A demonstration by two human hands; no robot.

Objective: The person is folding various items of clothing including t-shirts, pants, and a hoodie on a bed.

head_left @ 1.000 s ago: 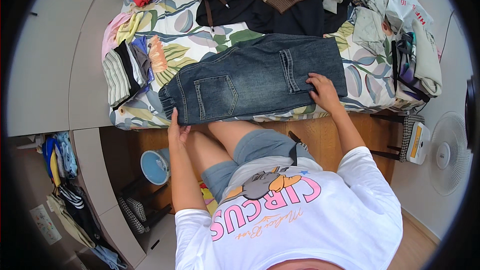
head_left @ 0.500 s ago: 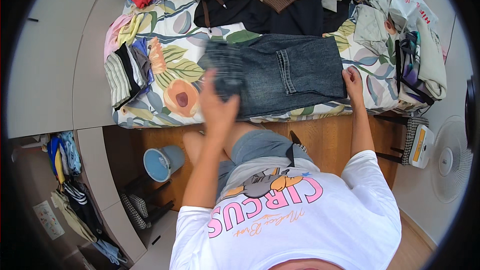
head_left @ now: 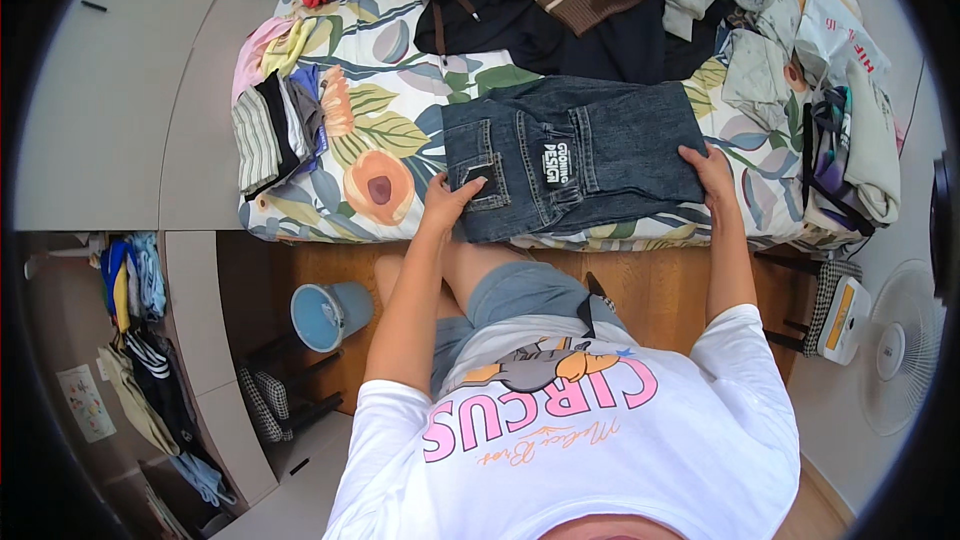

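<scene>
Between hands (head_left: 447,204) (head_left: 713,176), folded jeans (head_left: 635,145) — inside wardrobe (head_left: 193,320), clothes (head_left: 152,385)

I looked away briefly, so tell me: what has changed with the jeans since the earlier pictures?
The left end of the jeans was folded over to the right, making them shorter. The left hand let go of that end and now holds the new left edge; the right hand moved from their top to their right end. The bucket and fan stayed put.
</scene>
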